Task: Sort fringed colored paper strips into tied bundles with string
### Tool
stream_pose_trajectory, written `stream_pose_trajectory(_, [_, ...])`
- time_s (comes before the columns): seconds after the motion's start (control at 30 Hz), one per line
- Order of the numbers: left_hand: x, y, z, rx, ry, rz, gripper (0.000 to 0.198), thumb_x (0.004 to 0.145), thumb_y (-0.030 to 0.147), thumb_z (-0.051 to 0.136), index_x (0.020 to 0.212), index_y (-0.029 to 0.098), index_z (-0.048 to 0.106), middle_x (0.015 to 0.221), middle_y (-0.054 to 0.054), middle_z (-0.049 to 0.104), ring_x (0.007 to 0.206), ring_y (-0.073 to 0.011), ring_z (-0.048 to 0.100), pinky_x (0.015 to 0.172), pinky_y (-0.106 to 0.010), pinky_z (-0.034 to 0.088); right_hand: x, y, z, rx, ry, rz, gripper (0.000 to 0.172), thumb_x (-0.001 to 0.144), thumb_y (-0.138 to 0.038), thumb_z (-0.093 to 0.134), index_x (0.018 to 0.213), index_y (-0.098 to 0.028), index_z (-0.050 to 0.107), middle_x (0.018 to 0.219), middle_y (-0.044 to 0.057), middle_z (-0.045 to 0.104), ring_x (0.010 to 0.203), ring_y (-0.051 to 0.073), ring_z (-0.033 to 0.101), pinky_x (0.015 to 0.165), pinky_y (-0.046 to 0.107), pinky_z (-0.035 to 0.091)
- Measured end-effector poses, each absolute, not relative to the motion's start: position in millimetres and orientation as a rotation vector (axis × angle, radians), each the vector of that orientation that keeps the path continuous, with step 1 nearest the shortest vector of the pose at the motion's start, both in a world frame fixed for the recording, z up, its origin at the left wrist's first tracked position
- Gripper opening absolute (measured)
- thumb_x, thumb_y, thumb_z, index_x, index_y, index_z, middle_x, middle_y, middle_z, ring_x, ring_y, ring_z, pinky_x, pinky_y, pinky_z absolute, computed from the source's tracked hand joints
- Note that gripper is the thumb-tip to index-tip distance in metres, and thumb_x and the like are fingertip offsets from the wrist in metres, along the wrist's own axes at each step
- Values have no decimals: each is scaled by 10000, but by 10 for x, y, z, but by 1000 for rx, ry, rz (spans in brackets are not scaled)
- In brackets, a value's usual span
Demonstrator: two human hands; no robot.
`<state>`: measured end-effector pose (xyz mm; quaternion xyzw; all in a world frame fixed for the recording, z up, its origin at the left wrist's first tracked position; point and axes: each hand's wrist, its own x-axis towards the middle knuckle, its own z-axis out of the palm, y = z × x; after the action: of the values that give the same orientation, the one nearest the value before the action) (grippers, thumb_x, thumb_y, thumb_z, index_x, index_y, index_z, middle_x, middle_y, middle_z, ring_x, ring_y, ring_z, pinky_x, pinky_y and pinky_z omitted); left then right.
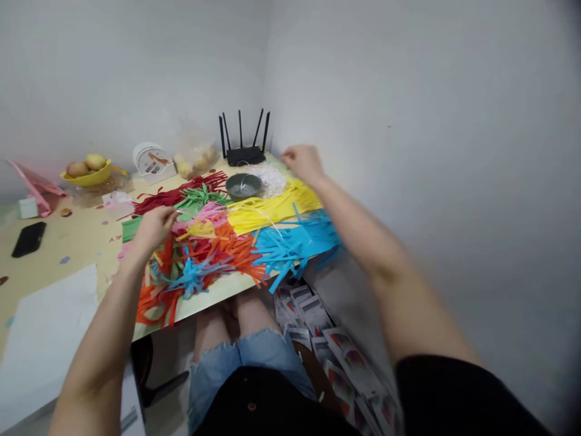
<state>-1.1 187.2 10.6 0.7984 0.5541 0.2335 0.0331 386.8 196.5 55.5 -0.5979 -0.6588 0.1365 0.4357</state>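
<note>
Blue fringed paper strips [304, 241] overhang the bench's [49, 257] near right edge; if the thin white string [267, 218] snags them, they could slide off, I reckon. Left hand [157, 226] looks pinched on that string mid-bench; right hand [305, 163] is curled near the far right corner, can't tell on what.

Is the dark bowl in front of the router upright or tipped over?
Upright: the dark bowl sits with its round rim facing up and its inside visible from above.

Likely home, though view blurs: table [88, 242], black router [245, 156], yellow bowl [93, 178] of fruit [95, 161].
</note>
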Motion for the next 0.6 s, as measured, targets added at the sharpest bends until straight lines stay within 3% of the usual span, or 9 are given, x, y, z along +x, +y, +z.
stream_pose_trajectory(0.1, [128, 1708, 132, 2481, 1603, 700, 317, 890, 389, 484, 879, 193, 732, 889, -117, 751, 805, -248, 661, 781, -330, 497, 3639, 2432, 336, -1763, -1719, 423, 273, 950, -267, 645, 1151, -85, 678, 1214, 178, 680, 1158, 270, 636, 1002, 445, 504])
stream_pose_trajectory(0.2, [162, 1613, 156, 2479, 1555, 656, 344, 915, 390, 469, 906, 181, 742, 907, -115, 751, 826, -238, 667, 800, -323, 499, 3158, 2638, 184, -1809, -1836, 476, 257, 942, -198, 617, 1102, -27, 723, 1229, 263, 685, 1242, 309, 603, 1054, 394, 433])
stream_pose_trajectory(0.27, [167, 1609, 172, 2470, 1551, 637, 348, 921, 384, 469, 899, 173, 744, 897, -110, 749, 817, -227, 663, 780, -312, 492, 2804, 2606, 178, -1658, -1977, 556, 315, 958, -269, 605, 1195, -89, 709, 1261, 184, 699, 1172, 252, 645, 1006, 323, 464])
stream_pose_trajectory(0.37, [190, 1641, 190, 2423, 1570, 663, 335, 918, 367, 485, 827, 164, 735, 813, -89, 733, 744, -204, 635, 720, -300, 471, 2355, 2391, 263, -1188, -2246, 971, 411, 925, -337, 660, 1301, -173, 649, 1113, 76, 762, 839, 158, 707, 769, 243, 535])
stream_pose_trajectory(0.47, [195, 1595, 176, 2325, 1529, 798, 316, 908, 364, 525, 806, 153, 737, 764, -66, 709, 708, -179, 615, 696, -284, 470, 2112, 2159, 363, -963, -2389, 1254, 224, 874, -246, 714, 1062, -124, 721, 727, 18, 731, 554, 105, 612, 566, 204, 476])
stream_pose_trajectory(0.53, [125, 1453, 133, 2236, 1469, 982, 295, 893, 385, 572, 923, 154, 754, 917, -77, 732, 785, -172, 643, 727, -270, 498, 2081, 2069, 419, -972, -2430, 1216, 91, 878, -190, 693, 832, -115, 716, 546, -29, 611, 461, 71, 518, 498, 190, 399])
stream_pose_trajectory(0.6, [-42, 1199, 53, 2105, 1486, 1192, 339, 879, 405, 608, 1092, 172, 730, 1131, -94, 716, 850, -161, 668, 747, -258, 527, 2129, 2029, 474, -996, -2422, 1162, 155, 880, -167, 684, 733, -117, 687, 500, -44, 550, 432, 53, 456, 471, 198, 343])
